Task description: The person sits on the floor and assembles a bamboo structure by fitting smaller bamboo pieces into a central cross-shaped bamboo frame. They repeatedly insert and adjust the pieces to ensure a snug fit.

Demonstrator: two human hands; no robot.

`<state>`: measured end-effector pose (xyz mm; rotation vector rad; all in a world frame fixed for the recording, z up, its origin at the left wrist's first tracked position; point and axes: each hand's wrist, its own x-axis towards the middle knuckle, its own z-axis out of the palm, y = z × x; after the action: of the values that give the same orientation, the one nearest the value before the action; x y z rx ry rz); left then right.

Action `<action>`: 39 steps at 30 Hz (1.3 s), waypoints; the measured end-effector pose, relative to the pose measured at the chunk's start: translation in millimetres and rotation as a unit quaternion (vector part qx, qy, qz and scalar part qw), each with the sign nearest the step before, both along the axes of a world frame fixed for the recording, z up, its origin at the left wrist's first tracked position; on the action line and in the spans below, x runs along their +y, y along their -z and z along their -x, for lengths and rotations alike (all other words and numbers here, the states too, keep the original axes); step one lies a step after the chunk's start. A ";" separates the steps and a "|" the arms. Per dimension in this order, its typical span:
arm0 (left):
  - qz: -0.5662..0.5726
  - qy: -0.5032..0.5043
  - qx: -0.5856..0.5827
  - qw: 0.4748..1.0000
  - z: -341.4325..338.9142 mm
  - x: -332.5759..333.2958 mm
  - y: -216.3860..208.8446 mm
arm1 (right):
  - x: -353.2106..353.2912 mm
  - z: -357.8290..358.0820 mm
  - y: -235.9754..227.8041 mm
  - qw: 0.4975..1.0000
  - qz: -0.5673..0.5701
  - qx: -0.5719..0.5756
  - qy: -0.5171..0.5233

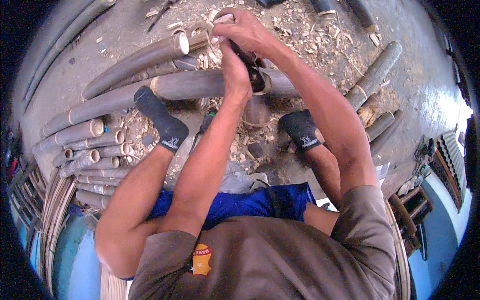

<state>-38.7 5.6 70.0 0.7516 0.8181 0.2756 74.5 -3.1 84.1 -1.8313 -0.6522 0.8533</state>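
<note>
Both my hands meet beyond a thick bamboo pole (200, 84) that lies crosswise in front of me. My right hand (247, 35) curls its fingers round the top of a bamboo piece, whose pale end (225, 19) shows at the fingertips. Lower down, my left hand (234, 65) is upright against the same spot, thumb raised; its other fingers are mostly hidden. Between my wrists shows a dark, glossy, hollow-looking form (255, 77) with a pale rim, apparently cut bamboo; how it joins the piece above is hidden.
My socked feet (160, 117) rest beside the crosswise pole. Cut bamboo lengths (92, 157) are stacked at left, and another thick pole (140, 65) lies beyond. More bamboo (377, 70) lies at right. Wood chips (300, 35) litter the floor. A dark blade-like tool (159, 15) lies far off.
</note>
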 end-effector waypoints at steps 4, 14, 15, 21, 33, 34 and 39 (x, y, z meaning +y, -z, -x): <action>0.064 0.071 0.116 0.989 -27.7 -3.7 30.6 | -7.5 -18.7 67.0 0.994 0.063 -0.063 0.068; -0.399 0.470 0.017 0.787 -58.8 -19.1 64.5 | -94.1 -10.0 47.3 0.879 -0.010 0.121 0.461; -0.359 0.528 -0.006 0.769 -63.4 -16.8 47.2 | -103.9 -3.2 45.2 0.852 -0.031 0.104 0.511; -0.391 0.640 -0.070 0.658 -44.0 -44.4 72.3 | -133.9 57.2 23.7 0.739 -0.155 0.049 0.654; -0.305 0.386 0.152 0.857 -10.5 35.1 15.5 | -37.6 -11.7 63.6 0.878 -0.213 0.376 0.208; -0.311 0.338 0.158 0.874 -1.0 33.4 14.6 | -27.5 -13.2 61.2 0.892 -0.183 0.388 0.144; -0.192 0.138 0.187 0.954 30.3 6.1 -0.7 | 8.8 8.2 36.5 0.913 -0.079 0.398 -0.046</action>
<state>-69.0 11.7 70.7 1.2988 1.0155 0.0373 66.3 5.7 47.6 -1.1554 -0.2626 1.4430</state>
